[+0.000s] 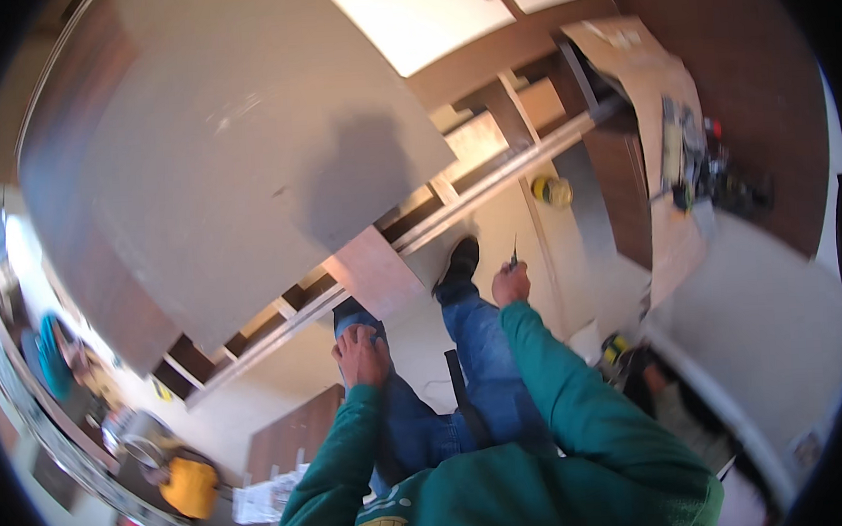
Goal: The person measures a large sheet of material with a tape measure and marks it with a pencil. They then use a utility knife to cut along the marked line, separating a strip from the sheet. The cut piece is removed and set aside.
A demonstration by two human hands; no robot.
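My right hand (511,283) is closed on a thin, pointed dark tool (514,256), held upright beside my right leg. My left hand (359,357) lies on my left jeans leg (404,402) near the knee, its fingers bent and a little apart. Just beyond it a small pinkish square board (374,273) lies across the edge of a wooden frame with compartments (455,190). A large grey panel (178,161) covers much of that frame, with a shadow on it.
A yellow-labelled container (551,190) is on the floor at right of my feet. Power tools (712,181) rest on a cardboard strip (600,49) along the right. A yellow object (190,487), metal channels and clutter line the left. Brown boards (287,427) lie behind my left arm.
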